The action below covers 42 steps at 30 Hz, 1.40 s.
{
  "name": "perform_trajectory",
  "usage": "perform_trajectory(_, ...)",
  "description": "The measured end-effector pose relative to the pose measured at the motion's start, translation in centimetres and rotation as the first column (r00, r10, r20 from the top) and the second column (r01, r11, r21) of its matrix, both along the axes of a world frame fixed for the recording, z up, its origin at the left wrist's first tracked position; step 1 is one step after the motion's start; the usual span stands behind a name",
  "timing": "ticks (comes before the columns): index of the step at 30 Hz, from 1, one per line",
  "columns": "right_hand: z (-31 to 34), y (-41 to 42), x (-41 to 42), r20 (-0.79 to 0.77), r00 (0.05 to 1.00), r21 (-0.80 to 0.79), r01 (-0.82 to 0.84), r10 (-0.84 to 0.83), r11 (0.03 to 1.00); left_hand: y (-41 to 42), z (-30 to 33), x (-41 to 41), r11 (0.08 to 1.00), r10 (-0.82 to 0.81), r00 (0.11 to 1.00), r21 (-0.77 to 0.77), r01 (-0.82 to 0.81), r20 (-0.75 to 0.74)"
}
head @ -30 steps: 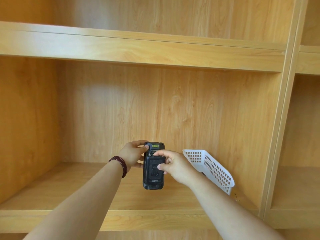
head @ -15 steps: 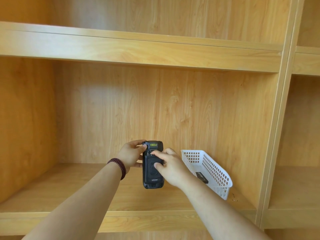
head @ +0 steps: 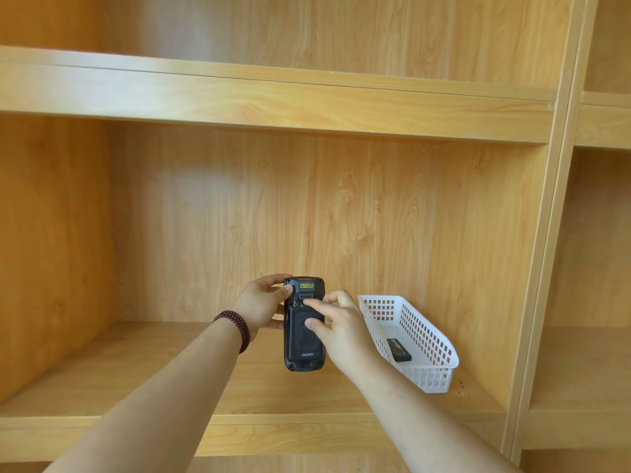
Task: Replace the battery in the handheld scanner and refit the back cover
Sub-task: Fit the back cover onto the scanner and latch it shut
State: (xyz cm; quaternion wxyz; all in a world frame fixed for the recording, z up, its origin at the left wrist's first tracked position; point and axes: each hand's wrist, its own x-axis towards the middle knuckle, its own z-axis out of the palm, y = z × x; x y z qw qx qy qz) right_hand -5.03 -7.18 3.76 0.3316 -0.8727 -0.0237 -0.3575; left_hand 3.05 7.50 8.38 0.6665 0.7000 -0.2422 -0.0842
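Low and just left of centre in the frame, the black handheld scanner (head: 304, 324) stands upright with its back cover (head: 305, 332) facing the camera – long axis vertical. The left hand (head: 261, 303) clasps its upper left edge; the right hand (head: 336, 324) comes from the right, forefinger on the latch near the top, thumb flat on the cover. A dark battery (head: 398, 349) lies in the white plastic mesh basket (head: 440, 361) at right – nearer the right hand

A wooden shelf (head: 136, 380) carries a white basket (head: 431, 373) near its right end, against the back wall.
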Motion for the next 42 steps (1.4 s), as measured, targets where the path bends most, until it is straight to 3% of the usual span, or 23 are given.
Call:
perform_trajectory(5, -0.1, 0.0, -0.1, 0.046, 0.994, 0.121, 0.091, -0.097, 0.988, -0.1, 0.1, 0.0, 1.0, -0.009, 1.0, 0.0, 0.009, 0.01)
perform_trajectory(8, -0.1, -0.5, 0.3, -0.078, 0.996, 0.339, 0.068, -0.044, 0.938, -0.1, 0.2, 0.0, 1.0, -0.013, 1.0, -0.01, 0.013, 0.012)
perform_trajectory(10, -0.1, -0.8, 0.4, -0.164, 0.97, 0.559, -0.061, 0.182, 0.827, -0.1, 0.3, 0.0, 1.0, -0.016, 1.0, -0.021, 0.016, 0.015)
perform_trajectory(12, -0.4, -0.9, 0.3, -0.15, 0.914, 0.738, -0.149, 0.376, 0.658, -0.2, 0.2, 0.0, 0.999, -0.024, 1.0, -0.026, 0.024, 0.017)
perform_trajectory(14, -0.7, -0.8, 0.3, -0.084, 0.886, 0.848, -0.176, 0.455, 0.5, -0.3, 0.0, -0.2, 0.999, -0.038, 0.999, -0.023, 0.038, 0.021)
perform_trajectory(17, -0.8, -0.4, 0.4, -0.026, 0.894, 0.893, -0.18, 0.447, 0.412, -0.2, -0.5, -0.2, 0.996, -0.085, 0.996, -0.038, 0.085, 0.014)
perform_trajectory(20, -0.7, -0.3, 0.5, 0.007, 0.908, 0.907, -0.182, 0.42, 0.379, 0.3, -1.2, 0.0, 0.983, -0.18, 0.983, -0.045, 0.179, -0.029)
perform_trajectory(25, -0.3, -0.1, 0.5, 0.01, 0.914, 0.908, -0.178, 0.406, 0.379, 0.4, -1.8, -0.3, 0.98, -0.199, 0.979, 0.02, 0.2, -0.045)
perform_trajectory(42, -0.1, -0.4, 1.0, -0.069, 0.917, 0.898, -0.114, 0.392, 0.425, 0.6, -1.5, -0.9, 0.992, -0.126, 0.991, 0.02, 0.127, -0.038)
